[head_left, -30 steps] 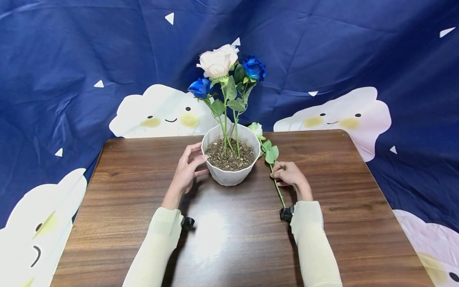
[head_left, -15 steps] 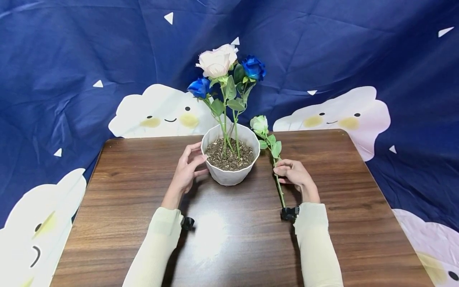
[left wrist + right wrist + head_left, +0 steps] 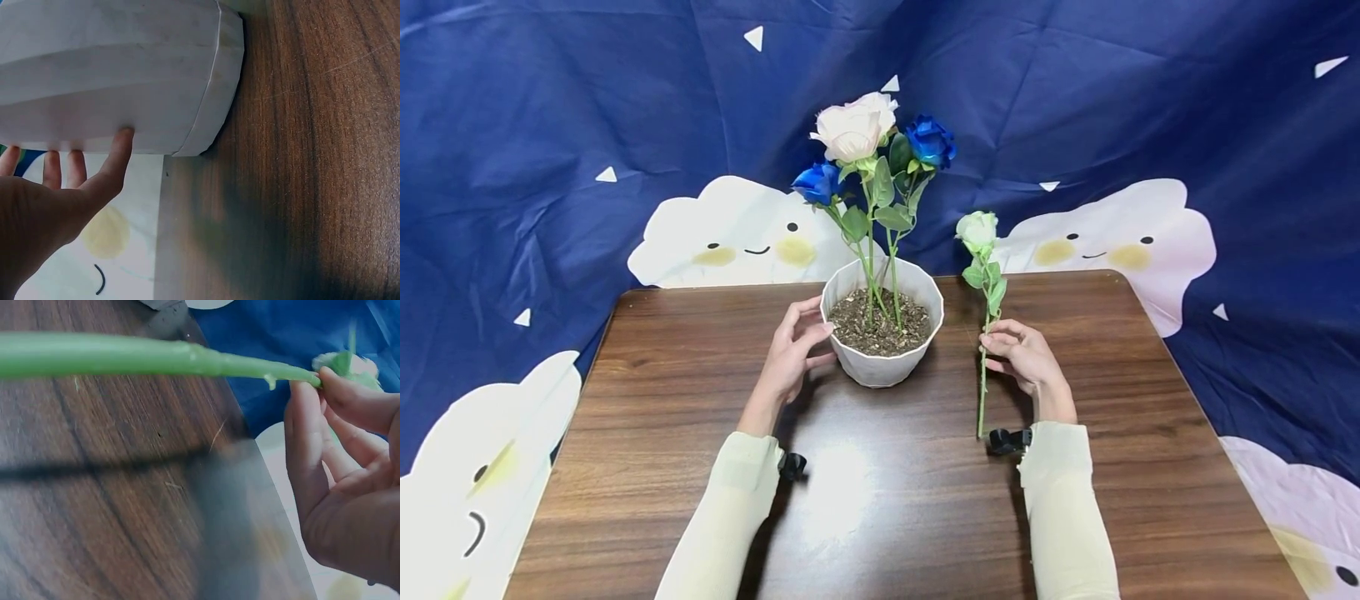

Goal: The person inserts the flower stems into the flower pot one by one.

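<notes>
A white faceted flower pot (image 3: 883, 369) holds soil with two blue roses (image 3: 931, 142) and pale pink roses (image 3: 852, 131) standing in it. My left hand (image 3: 787, 354) rests its spread thumb and fingertips against the pot's left wall; the left wrist view shows these fingertips touching the pot (image 3: 112, 69). To the right of the pot, my right hand (image 3: 1026, 362) pinches the green stem of a white-green rose (image 3: 977, 232) between thumb and fingers. The rose points away from me with its head up. Its stem (image 3: 125, 356) crosses the right wrist view close to the camera.
A brown wooden table (image 3: 880, 517) carries the pot near its far edge. Behind it hangs a blue cloth (image 3: 625, 100) printed with smiling white clouds (image 3: 737, 237). A black wrist camera (image 3: 1006, 442) sits at my right sleeve, close to the stem's lower end.
My right hand has moved slightly right and away from me. The white-green rose has swung from leaning beside the pot to nearly straight, its head rising up and right. My left hand stays put.
</notes>
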The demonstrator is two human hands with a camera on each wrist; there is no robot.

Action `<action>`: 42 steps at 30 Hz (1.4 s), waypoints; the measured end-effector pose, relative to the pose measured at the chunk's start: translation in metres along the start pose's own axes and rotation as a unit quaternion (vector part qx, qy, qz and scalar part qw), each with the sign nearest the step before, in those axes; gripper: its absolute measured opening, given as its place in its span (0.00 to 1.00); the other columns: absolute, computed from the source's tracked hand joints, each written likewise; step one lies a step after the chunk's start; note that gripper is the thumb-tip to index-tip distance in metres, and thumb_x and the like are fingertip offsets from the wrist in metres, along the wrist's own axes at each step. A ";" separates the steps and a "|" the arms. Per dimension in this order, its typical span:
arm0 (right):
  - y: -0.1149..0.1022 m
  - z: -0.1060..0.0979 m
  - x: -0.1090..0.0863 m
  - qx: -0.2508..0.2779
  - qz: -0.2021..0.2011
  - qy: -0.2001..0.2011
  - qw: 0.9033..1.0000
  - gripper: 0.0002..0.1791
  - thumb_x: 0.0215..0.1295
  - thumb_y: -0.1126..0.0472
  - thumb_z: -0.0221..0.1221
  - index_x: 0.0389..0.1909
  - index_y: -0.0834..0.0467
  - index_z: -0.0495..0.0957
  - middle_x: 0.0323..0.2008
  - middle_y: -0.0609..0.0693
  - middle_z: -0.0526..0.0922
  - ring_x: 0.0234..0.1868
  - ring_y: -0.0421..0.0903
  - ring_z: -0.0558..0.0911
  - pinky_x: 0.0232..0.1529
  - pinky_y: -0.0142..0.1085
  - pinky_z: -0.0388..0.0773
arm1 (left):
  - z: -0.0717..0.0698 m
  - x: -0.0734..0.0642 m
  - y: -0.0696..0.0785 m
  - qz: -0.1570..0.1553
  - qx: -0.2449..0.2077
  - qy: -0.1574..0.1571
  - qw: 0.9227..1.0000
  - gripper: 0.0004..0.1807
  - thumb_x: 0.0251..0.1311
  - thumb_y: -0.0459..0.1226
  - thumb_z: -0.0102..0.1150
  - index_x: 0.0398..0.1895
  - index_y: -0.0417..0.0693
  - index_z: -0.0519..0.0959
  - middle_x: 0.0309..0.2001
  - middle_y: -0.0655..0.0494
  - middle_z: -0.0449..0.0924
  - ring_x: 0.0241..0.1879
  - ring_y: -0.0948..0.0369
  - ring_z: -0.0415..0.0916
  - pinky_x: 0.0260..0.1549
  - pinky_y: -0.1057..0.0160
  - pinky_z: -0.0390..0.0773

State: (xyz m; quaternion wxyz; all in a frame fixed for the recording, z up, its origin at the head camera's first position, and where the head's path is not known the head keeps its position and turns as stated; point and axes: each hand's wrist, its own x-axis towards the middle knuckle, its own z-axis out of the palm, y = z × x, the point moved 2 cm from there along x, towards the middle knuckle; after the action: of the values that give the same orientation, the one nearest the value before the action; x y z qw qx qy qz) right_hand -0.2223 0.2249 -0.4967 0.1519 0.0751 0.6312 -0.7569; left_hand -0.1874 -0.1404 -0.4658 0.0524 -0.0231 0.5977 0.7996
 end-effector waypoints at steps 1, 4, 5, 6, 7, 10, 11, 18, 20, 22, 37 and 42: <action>0.000 0.001 0.000 0.008 -0.005 0.003 1.000 0.08 0.69 0.76 0.58 0.44 0.63 0.74 0.31 0.46 0.86 0.32 0.39 0.83 0.34 0.32 0.86 | 0.000 0.000 0.000 0.000 0.000 0.001 1.000 0.29 0.66 0.31 0.58 0.71 0.44 0.66 0.65 0.39 0.66 0.54 0.51 0.72 0.49 0.39 0.81; -0.001 0.002 0.001 0.031 -0.019 0.012 0.999 0.08 0.68 0.75 0.60 0.43 0.63 0.75 0.32 0.49 0.86 0.33 0.40 0.84 0.33 0.33 0.86 | 0.000 0.000 -0.001 -0.001 0.000 0.002 1.000 0.29 0.66 0.31 0.58 0.70 0.44 0.66 0.64 0.39 0.66 0.54 0.51 0.73 0.49 0.40 0.81; -0.001 0.002 0.001 0.040 -0.023 0.014 0.999 0.08 0.67 0.75 0.60 0.43 0.63 0.75 0.33 0.50 0.86 0.33 0.40 0.84 0.33 0.33 0.86 | 0.000 0.000 -0.001 0.000 0.000 0.002 1.000 0.29 0.66 0.31 0.58 0.70 0.44 0.66 0.64 0.39 0.66 0.54 0.50 0.73 0.49 0.40 0.81; -0.002 0.003 0.001 0.044 -0.027 0.019 0.999 0.08 0.67 0.75 0.61 0.43 0.63 0.76 0.32 0.49 0.85 0.33 0.40 0.84 0.33 0.34 0.87 | 0.000 0.000 -0.001 0.000 -0.001 0.001 1.000 0.29 0.66 0.31 0.58 0.70 0.44 0.66 0.64 0.39 0.66 0.54 0.50 0.73 0.49 0.40 0.81; -0.002 0.003 0.001 0.051 -0.030 0.021 0.998 0.08 0.67 0.75 0.61 0.44 0.64 0.76 0.32 0.50 0.85 0.33 0.41 0.84 0.34 0.35 0.87 | 0.000 0.000 -0.001 0.000 -0.001 0.001 1.000 0.29 0.66 0.31 0.57 0.70 0.44 0.66 0.64 0.39 0.66 0.55 0.50 0.73 0.49 0.39 0.81; -0.004 0.005 0.000 0.071 -0.034 0.020 0.997 0.08 0.68 0.75 0.59 0.44 0.64 0.76 0.32 0.50 0.85 0.34 0.41 0.83 0.36 0.37 0.88 | 0.000 0.000 -0.001 0.000 -0.002 0.000 1.000 0.29 0.66 0.31 0.57 0.71 0.44 0.66 0.65 0.39 0.65 0.55 0.51 0.71 0.50 0.39 0.80; -0.004 0.005 0.000 0.077 -0.034 0.021 0.996 0.08 0.68 0.76 0.58 0.45 0.65 0.75 0.31 0.49 0.85 0.34 0.42 0.83 0.36 0.38 0.88 | 0.000 0.000 -0.001 0.000 -0.002 0.001 1.000 0.29 0.66 0.31 0.57 0.71 0.44 0.66 0.65 0.39 0.65 0.55 0.51 0.71 0.50 0.38 0.80; -0.005 0.010 0.000 0.128 -0.059 0.013 0.990 0.08 0.70 0.76 0.56 0.44 0.63 0.77 0.32 0.50 0.85 0.35 0.43 0.84 0.35 0.39 0.88 | 0.000 0.000 -0.001 0.000 0.000 0.002 1.000 0.29 0.66 0.31 0.57 0.71 0.44 0.66 0.65 0.38 0.65 0.53 0.54 0.72 0.49 0.40 0.81; -0.007 0.011 0.000 0.154 -0.081 0.009 0.985 0.09 0.70 0.77 0.55 0.42 0.62 0.78 0.32 0.51 0.85 0.34 0.44 0.84 0.36 0.40 0.88 | 0.000 0.000 -0.001 0.000 0.001 0.002 1.000 0.29 0.66 0.31 0.57 0.71 0.44 0.66 0.65 0.38 0.65 0.53 0.54 0.73 0.49 0.40 0.82; -0.010 0.013 0.000 0.173 -0.102 0.010 0.980 0.10 0.70 0.77 0.55 0.40 0.60 0.80 0.33 0.52 0.85 0.34 0.43 0.84 0.36 0.41 0.88 | 0.000 0.000 -0.001 -0.002 0.001 0.002 1.000 0.29 0.66 0.32 0.57 0.71 0.44 0.66 0.65 0.38 0.65 0.52 0.53 0.74 0.48 0.40 0.82; -0.048 0.027 -0.003 0.243 -0.182 -0.013 0.953 0.11 0.70 0.77 0.55 0.46 0.64 0.81 0.36 0.52 0.83 0.35 0.45 0.84 0.36 0.37 0.87 | -0.001 0.000 -0.002 0.001 -0.002 -0.003 1.000 0.29 0.66 0.32 0.59 0.70 0.46 0.67 0.64 0.39 0.68 0.54 0.51 0.74 0.49 0.39 0.81; -0.065 0.037 -0.003 0.242 -0.203 -0.019 0.949 0.12 0.67 0.76 0.59 0.50 0.64 0.79 0.37 0.54 0.83 0.36 0.46 0.82 0.36 0.38 0.87 | -0.001 0.000 -0.002 0.002 -0.003 -0.002 1.000 0.29 0.66 0.32 0.58 0.70 0.46 0.67 0.64 0.39 0.68 0.55 0.51 0.74 0.50 0.38 0.81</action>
State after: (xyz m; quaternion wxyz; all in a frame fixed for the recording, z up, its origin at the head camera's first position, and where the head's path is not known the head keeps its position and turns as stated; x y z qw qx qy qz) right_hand -0.2380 0.1995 -0.4283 -0.0155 -0.0346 0.4277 -0.9031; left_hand -0.1874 -0.1410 -0.4678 0.0520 -0.0207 0.5956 0.8013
